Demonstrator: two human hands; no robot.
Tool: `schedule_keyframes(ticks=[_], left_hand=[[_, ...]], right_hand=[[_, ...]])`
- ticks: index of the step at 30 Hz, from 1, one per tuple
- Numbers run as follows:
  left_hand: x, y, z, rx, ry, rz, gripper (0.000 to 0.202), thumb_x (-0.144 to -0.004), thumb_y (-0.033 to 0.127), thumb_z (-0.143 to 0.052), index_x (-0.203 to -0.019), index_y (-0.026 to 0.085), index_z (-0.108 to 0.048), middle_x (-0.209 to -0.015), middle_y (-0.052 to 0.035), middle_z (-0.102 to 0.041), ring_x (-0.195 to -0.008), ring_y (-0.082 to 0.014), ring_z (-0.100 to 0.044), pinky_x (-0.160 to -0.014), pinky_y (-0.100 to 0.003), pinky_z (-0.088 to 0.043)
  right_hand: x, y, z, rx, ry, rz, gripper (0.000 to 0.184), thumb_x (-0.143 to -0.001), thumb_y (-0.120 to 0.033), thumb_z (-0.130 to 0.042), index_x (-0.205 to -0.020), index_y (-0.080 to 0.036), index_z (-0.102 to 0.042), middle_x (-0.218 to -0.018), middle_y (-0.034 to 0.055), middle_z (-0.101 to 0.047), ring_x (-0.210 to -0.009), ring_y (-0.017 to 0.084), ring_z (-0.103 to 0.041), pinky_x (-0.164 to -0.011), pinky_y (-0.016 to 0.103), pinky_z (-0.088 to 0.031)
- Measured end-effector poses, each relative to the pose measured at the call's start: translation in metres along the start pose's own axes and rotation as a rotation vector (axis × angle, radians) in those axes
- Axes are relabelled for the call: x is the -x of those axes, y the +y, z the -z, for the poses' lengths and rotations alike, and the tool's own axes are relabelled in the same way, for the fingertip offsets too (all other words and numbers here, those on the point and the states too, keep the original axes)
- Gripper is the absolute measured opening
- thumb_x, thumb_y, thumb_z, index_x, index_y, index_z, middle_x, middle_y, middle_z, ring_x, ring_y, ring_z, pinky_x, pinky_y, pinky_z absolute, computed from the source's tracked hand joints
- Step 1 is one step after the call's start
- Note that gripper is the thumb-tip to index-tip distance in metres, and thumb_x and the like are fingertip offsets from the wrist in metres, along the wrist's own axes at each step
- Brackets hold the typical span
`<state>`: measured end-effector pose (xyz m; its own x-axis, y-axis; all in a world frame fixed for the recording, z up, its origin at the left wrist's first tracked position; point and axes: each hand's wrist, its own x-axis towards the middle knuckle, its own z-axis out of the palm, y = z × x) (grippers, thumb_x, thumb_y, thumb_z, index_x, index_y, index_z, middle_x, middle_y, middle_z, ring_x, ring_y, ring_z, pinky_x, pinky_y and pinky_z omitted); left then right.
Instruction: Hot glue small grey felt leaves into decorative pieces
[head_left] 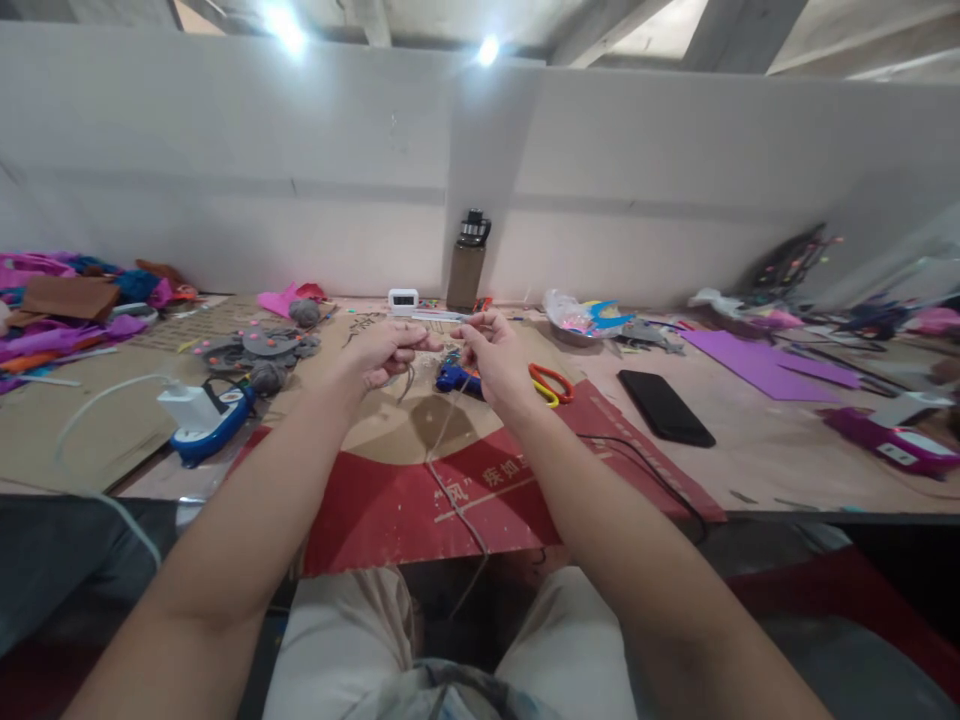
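My left hand (386, 352) is closed, thumb and fingers pinched on a thin grey-brown cord (455, 492), and a short end hangs below it. My right hand (491, 352) pinches the same cord a little way to the right. From there the long part runs down over the cardboard and off the table's front edge. Both hands are raised above the cardboard sheet (352, 495), which is brown with a red printed part. Under the right hand lies a blue tool (452, 378), partly hidden, resembling a glue gun. Scissors (553, 384) with orange and yellow handles lie beside the right wrist.
A dark bottle (468, 265) and a small white clock (403, 301) stand by the wall. To the left are grey felt pieces (259, 345) and a blue power strip (214, 425). Rightward lie a black phone (666, 407), purple sheets (765, 365) and a bowl (574, 330).
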<state>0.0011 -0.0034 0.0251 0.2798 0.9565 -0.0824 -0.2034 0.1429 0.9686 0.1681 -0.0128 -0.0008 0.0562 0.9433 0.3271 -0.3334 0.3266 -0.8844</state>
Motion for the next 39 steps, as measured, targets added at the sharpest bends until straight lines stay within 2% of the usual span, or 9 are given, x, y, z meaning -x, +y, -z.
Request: schedule_keyframes(ticks=[4,11,16,20,24,28,31,35,39], left_hand=[[0.001,-0.006,-0.012,0.030,-0.052,-0.002,0.013,-0.083,0.012,-0.060,-0.070,0.010,-0.059,-0.050,0.0031,-0.046,-0.034,-0.0001,-0.029,-0.030,-0.010,-0.015],[0.000,0.001,-0.006,0.267,-0.039,-0.283,0.008,-0.084,0.009,-0.059,-0.076,0.008,-0.060,-0.073,-0.0037,-0.061,-0.043,0.0001,-0.040,-0.036,-0.010,-0.028],[0.001,0.003,-0.006,0.305,-0.059,-0.352,0.013,-0.086,0.009,-0.057,-0.073,0.011,-0.055,-0.067,0.0000,-0.056,-0.044,-0.0007,-0.040,-0.040,-0.011,-0.031],[-0.003,0.005,-0.003,0.375,0.092,-0.418,0.017,-0.086,0.007,-0.056,-0.071,0.013,-0.052,-0.062,0.0025,-0.053,-0.042,-0.0002,-0.039,-0.040,-0.010,-0.028],[-0.010,0.013,0.018,0.523,0.344,-0.469,0.021,-0.089,0.007,-0.051,-0.070,0.015,-0.047,-0.058,0.0046,-0.050,-0.039,0.0003,-0.038,-0.038,-0.011,-0.026],[-0.014,0.022,0.049,0.666,0.576,-0.468,0.027,-0.094,0.004,-0.039,-0.069,0.016,-0.043,-0.051,0.0069,-0.045,-0.035,0.0007,-0.034,-0.037,-0.010,-0.025],[-0.016,0.024,0.064,0.685,0.632,-0.479,0.030,-0.095,0.003,-0.035,-0.068,0.016,-0.040,-0.048,0.0082,-0.042,-0.033,0.0010,-0.032,-0.036,-0.009,-0.024],[-0.018,0.022,0.073,0.681,0.666,-0.489,0.031,-0.094,0.001,-0.035,-0.067,0.017,-0.039,-0.048,0.0085,-0.042,-0.032,0.0014,-0.034,-0.035,-0.009,-0.024],[-0.016,0.021,0.083,0.654,0.713,-0.511,0.033,-0.094,0.002,-0.033,-0.066,0.018,-0.033,-0.045,0.0104,-0.034,-0.030,0.0013,-0.030,-0.036,-0.008,-0.024]], right_hand=[[0.004,0.004,-0.002,0.144,-0.140,0.045,0.011,-0.075,-0.024,-0.060,-0.084,-0.020,-0.054,-0.072,-0.0026,-0.066,-0.048,0.006,-0.045,-0.047,0.020,-0.036],[0.014,0.010,-0.009,0.304,-0.275,-0.008,0.010,-0.076,-0.026,-0.057,-0.082,-0.020,-0.054,-0.075,0.0000,-0.068,-0.053,0.007,-0.050,-0.050,0.021,-0.037],[0.016,0.008,-0.011,0.333,-0.348,-0.048,0.005,-0.078,-0.024,-0.053,-0.081,-0.020,-0.053,-0.066,-0.0028,-0.064,-0.046,0.006,-0.045,-0.049,0.021,-0.037],[0.017,0.005,-0.012,0.422,-0.395,-0.083,0.012,-0.082,-0.024,-0.049,-0.081,-0.018,-0.059,-0.060,-0.0039,-0.058,-0.044,0.006,-0.041,-0.046,0.020,-0.035],[0.019,-0.005,-0.011,0.435,-0.455,-0.204,0.017,-0.085,-0.020,-0.045,-0.081,-0.016,-0.061,-0.056,-0.0052,-0.052,-0.041,0.005,-0.037,-0.042,0.020,-0.028],[0.021,-0.020,-0.003,0.403,-0.704,-0.274,0.021,-0.087,-0.026,-0.047,-0.083,-0.015,-0.063,-0.055,-0.0059,-0.047,-0.043,0.004,-0.034,-0.042,0.019,-0.025],[0.021,-0.027,0.005,0.417,-0.911,-0.278,0.022,-0.085,-0.033,-0.053,-0.082,-0.016,-0.066,-0.054,-0.0062,-0.044,-0.045,0.005,-0.033,-0.042,0.019,-0.025],[0.019,-0.032,0.015,0.480,-1.032,-0.298,0.024,-0.083,-0.038,-0.058,-0.082,-0.017,-0.070,-0.052,-0.0055,-0.049,-0.043,0.005,-0.034,-0.041,0.019,-0.026],[0.018,-0.045,0.024,0.498,-1.211,-0.276,0.030,-0.085,-0.040,-0.056,-0.091,-0.017,-0.073,-0.061,-0.0015,-0.063,-0.048,0.007,-0.048,-0.048,0.020,-0.039]])
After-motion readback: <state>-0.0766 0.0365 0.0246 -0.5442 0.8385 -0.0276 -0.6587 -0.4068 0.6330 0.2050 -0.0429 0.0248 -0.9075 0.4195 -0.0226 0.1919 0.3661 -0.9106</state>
